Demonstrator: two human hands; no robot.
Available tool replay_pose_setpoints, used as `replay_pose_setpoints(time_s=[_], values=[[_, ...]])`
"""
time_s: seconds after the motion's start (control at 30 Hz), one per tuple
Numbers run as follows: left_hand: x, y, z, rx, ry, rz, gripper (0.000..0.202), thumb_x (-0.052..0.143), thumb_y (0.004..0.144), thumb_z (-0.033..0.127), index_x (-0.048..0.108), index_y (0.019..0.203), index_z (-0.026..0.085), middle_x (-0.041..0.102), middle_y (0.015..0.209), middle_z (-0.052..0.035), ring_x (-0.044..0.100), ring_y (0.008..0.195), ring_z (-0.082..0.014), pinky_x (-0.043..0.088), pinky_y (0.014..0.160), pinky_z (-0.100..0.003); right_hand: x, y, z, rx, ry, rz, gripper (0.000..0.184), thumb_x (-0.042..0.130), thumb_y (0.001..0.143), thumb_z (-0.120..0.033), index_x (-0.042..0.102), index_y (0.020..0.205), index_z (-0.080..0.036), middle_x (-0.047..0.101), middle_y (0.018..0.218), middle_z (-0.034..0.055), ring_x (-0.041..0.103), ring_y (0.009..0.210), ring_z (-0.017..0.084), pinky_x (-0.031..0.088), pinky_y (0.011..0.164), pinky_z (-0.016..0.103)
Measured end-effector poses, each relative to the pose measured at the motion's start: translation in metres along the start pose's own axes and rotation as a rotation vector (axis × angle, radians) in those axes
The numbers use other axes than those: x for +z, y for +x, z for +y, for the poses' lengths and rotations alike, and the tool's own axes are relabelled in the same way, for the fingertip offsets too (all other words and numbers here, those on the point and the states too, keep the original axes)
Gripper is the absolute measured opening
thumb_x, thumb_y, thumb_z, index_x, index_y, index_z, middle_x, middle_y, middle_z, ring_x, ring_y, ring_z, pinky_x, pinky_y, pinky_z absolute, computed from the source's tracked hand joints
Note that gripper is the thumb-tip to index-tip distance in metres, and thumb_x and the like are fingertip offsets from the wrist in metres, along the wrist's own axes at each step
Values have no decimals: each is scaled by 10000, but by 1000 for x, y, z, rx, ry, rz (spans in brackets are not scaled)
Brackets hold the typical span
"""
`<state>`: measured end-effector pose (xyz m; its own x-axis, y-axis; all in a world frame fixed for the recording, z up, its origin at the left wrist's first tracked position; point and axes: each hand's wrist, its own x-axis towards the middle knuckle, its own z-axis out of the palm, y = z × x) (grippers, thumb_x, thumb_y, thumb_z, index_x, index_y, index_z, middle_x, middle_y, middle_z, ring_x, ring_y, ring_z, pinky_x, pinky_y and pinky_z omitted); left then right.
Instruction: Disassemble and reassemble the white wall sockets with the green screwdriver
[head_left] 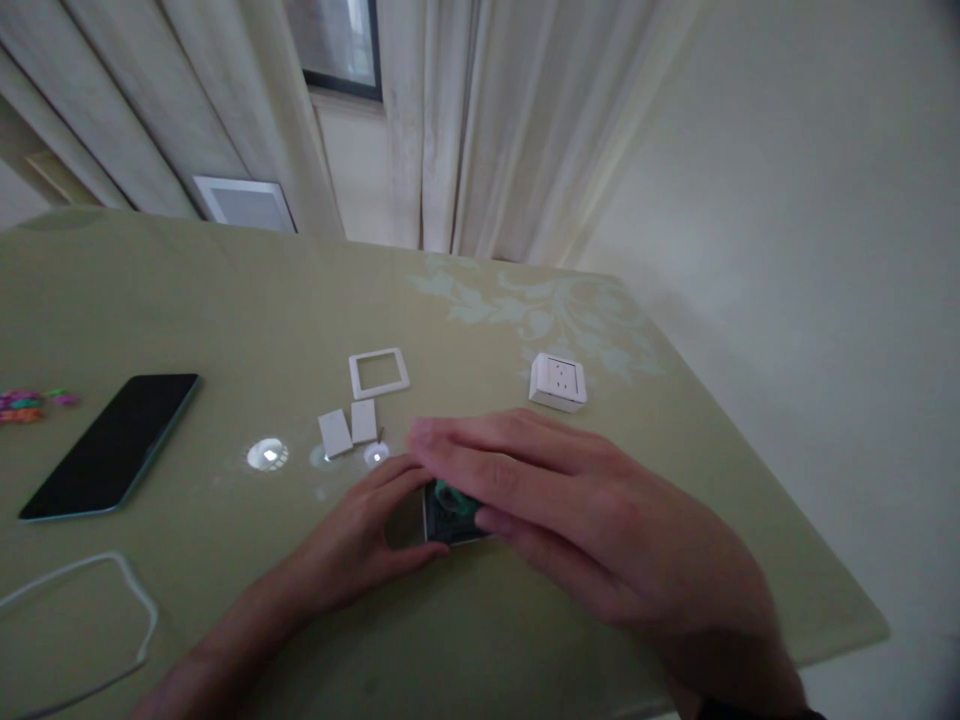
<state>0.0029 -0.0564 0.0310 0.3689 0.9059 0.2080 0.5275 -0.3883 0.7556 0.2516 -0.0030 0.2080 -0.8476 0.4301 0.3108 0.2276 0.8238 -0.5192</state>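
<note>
A small square switch body (pixel 448 515), dark with green parts inside, lies on the green table (pixel 225 300) near its front. My left hand (pixel 360 545) pinches its left side between thumb and fingers. My right hand (pixel 570 510) reaches over it from the right, fingers stretched flat across its top and hiding most of it. Just beyond the hands lie two small white rocker plates (pixel 348 428) and a white square frame (pixel 379 372).
A white wall socket (pixel 557 382) sits to the back right. A black phone (pixel 112 442) lies at the left, with coloured bands (pixel 30 404) beyond it and a white loop of cord (pixel 82 620) at the front left. Curtains hang behind the table.
</note>
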Motion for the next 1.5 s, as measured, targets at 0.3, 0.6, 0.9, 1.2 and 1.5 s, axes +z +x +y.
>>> replay_pose_setpoints(time_s=[0.3, 0.6, 0.9, 1.2, 1.5], values=[[-1, 2, -2, 15, -7, -21, 656, 844, 915, 389, 585, 1517, 376, 697, 1452, -58, 710, 1272, -342, 622, 1084, -522, -1, 4, 11, -15, 136, 92, 218, 677, 1071, -206, 730, 1280, -174, 794, 1211, 57, 730, 1130, 140, 576, 1016, 260], [-10, 3, -5, 45, -60, -60, 687, 855, 905, 362, 547, 1518, 414, 677, 1468, -42, 691, 1299, -320, 600, 1109, -515, 21, 12, 17, 136, 2, 316, 242, 790, 1004, -343, 711, 1140, -159, 782, 1039, 38, 723, 917, 153, 556, 843, 276], [-12, 11, 12, 23, 155, -146, 957, 888, 850, 504, 388, 1651, 351, 502, 1676, -108, 519, 1512, -384, 461, 1249, -595, -26, -11, 16, 190, 7, 530, 205, 720, 1049, -362, 728, 1158, -188, 749, 934, -4, 693, 770, 109, 533, 729, 239], [14, 39, 29, 31, 167, -156, 701, 849, 881, 467, 538, 1478, 272, 646, 1420, -139, 625, 1294, -364, 536, 1120, -561, -22, -6, 27, 354, -362, 333, 234, 731, 1042, -398, 705, 1073, -168, 757, 1011, 48, 667, 856, 173, 449, 776, 306], [23, 37, 35, -17, 226, -105, 669, 840, 878, 535, 558, 1401, 226, 652, 1310, -147, 621, 1229, -375, 548, 1074, -578, -12, 2, 36, 420, -479, 202, 267, 705, 1057, -432, 680, 1104, -171, 762, 1074, 71, 674, 898, 202, 379, 732, 318]])
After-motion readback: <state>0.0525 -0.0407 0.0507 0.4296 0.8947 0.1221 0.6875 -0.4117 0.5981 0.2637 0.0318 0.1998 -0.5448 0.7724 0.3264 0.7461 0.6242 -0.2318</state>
